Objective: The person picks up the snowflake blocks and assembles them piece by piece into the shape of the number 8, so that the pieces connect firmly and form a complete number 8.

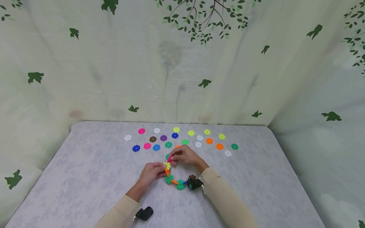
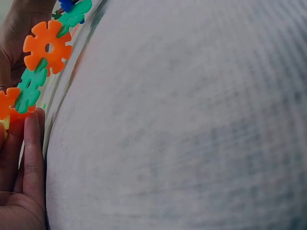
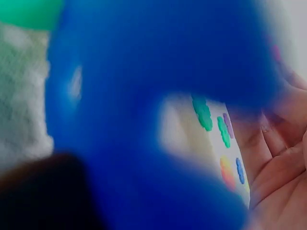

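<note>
At the upper end of a curved chain of slotted discs [image 1: 180, 185], a yellow disc [image 1: 167, 165] is pinched between thumb and fingers by the left hand [image 1: 152, 171]. Against its upper edge, a pink disc [image 1: 169, 159] is pinched by the right hand [image 1: 183, 155]; whether slot is seated in slot cannot be told.

Step in hand, as judged: pink being joined to yellow, so that one more link is added. For the next move, slots would need to be lined up, yellow held steady, and pink pushed in crosswise, without the neighbouring joint being twisted loose.

Below the grip, the curve is made up of orange, green, orange, green and blue. A brown disc [image 1: 192, 177] is seen past them, partly hidden by the black wrist camera [image 1: 194, 183]; its joint is not shown. By the right wrist view, a blue disc [image 3: 124, 57] is caught close and blurred. Beyond the hands, loose discs [image 1: 185, 142] are laid in uneven rows across the grey table [image 1: 85, 177], backed by a leaf-printed curtain [image 1: 128, 63].
</note>
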`<state>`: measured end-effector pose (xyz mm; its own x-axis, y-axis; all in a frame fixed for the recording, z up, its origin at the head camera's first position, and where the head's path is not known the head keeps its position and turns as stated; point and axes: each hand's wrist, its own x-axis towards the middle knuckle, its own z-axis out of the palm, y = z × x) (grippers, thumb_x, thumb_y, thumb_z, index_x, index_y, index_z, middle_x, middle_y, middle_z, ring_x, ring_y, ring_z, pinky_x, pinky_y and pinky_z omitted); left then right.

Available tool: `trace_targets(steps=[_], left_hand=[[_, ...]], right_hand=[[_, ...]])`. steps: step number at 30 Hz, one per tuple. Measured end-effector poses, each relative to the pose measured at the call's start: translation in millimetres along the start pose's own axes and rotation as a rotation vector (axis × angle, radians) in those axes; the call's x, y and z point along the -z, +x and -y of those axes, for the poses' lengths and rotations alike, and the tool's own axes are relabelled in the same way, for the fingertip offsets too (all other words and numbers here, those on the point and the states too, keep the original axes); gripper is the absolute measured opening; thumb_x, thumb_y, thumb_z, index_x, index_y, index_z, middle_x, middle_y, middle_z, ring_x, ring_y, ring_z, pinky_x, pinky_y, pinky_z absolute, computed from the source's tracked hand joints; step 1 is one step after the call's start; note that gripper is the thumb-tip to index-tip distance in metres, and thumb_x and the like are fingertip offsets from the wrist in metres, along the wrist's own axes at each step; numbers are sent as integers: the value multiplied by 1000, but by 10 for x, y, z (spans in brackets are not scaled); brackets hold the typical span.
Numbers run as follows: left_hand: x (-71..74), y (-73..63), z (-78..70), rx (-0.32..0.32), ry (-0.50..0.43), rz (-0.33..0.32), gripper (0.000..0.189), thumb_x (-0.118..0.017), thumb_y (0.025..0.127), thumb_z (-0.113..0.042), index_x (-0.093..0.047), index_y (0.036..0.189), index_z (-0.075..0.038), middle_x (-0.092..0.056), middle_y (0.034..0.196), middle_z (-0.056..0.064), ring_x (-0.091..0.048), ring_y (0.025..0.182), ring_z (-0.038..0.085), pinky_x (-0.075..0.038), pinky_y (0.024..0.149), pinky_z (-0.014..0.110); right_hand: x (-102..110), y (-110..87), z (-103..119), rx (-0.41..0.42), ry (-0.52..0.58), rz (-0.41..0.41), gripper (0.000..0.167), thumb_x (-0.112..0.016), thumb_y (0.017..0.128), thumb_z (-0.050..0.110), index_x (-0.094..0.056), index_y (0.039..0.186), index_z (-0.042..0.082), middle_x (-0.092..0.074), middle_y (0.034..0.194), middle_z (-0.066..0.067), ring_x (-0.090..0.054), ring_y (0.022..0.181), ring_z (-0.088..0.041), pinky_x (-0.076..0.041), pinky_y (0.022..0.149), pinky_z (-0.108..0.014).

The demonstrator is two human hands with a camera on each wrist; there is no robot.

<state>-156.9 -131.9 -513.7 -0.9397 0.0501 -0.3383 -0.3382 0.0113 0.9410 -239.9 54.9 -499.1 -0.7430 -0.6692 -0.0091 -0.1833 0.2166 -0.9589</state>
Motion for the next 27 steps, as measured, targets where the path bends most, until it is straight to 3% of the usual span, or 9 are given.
trace_targets(steps=[12,16,19,23,27], left_hand=[[0,17,43,-22,28,-29,19,-57,95,-3,-66,102,12,-71,89,15,-70,75,22,-58,73,32],[-28,-10,14,-12,40,-52,17,-58,95,-2,-66,101,12,-71,88,16,-70,74,23,-58,71,32],[-39,-23,0,-10,28,-61,18,-57,95,-2,-64,101,13,-71,86,15,-69,72,21,-58,70,33],[-50,-27,3,0,30,-76,20,-57,96,-4,-64,102,13,-71,85,14,-68,71,19,-58,70,32],[-64,-30,-6,20,68,-66,22,-59,96,-8,-65,104,11,-71,86,12,-69,73,19,-58,70,30]], right_hand=[[-103,-46,-16,9,-35,-72,10,-65,88,-2,-71,93,-7,-70,80,-16,-65,64,-18,-58,66,-33],[-116,-70,2,14,-18,-78,10,-63,88,-4,-70,93,-9,-69,81,-20,-65,66,-31,-58,68,-42],[-132,-68,3,6,-15,-98,9,-64,88,-5,-71,92,-9,-69,81,-20,-65,67,-34,-58,67,-41],[-144,-63,-35,-14,-38,-123,9,-67,87,0,-73,92,-5,-71,81,-12,-65,64,-19,-57,66,-29],[-106,-88,-49,-16,-56,-109,8,-67,87,1,-74,91,-3,-71,79,-10,-63,64,-13,-56,66,-26]])
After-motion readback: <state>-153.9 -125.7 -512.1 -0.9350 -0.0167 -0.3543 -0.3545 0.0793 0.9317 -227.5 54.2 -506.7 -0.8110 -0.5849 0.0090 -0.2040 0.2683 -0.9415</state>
